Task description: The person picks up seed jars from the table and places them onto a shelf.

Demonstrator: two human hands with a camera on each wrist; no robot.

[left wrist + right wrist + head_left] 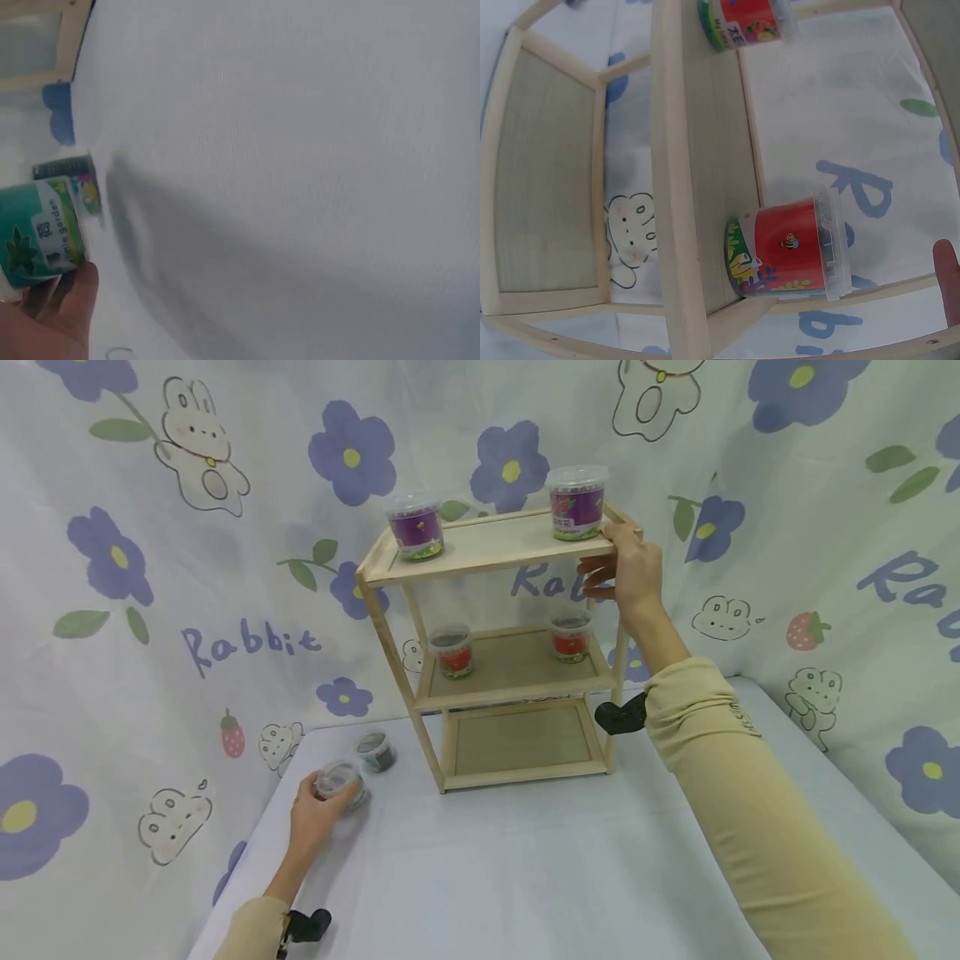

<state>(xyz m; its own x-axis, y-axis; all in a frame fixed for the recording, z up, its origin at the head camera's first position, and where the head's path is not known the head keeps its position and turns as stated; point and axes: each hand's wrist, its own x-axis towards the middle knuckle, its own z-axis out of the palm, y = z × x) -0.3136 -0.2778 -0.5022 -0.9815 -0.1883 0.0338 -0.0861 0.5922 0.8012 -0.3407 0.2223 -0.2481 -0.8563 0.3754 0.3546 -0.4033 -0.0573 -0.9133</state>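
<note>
My left hand (318,814) holds a clear-lidded plastic tub (341,783) at the left of the white table. The left wrist view shows that tub's green label (41,232), reading "little garden", with thumb and fingers (79,300) about it. Just behind it stands a second small tub (376,752). My right hand (633,568) grips the top right corner of a wooden three-tier rack (480,564), its fingers below the top board's front edge. Beside that hand, on the top board, is a purple-labelled tub (577,506).
Another purple-labelled tub (416,529) stands at the top board's left end. Two red-labelled tubs, a left one (452,653) and a right one (570,639), sit on the middle shelf. The bottom shelf (525,739) lies just above the table. A rabbit-and-flower patterned cloth (255,568) hangs behind.
</note>
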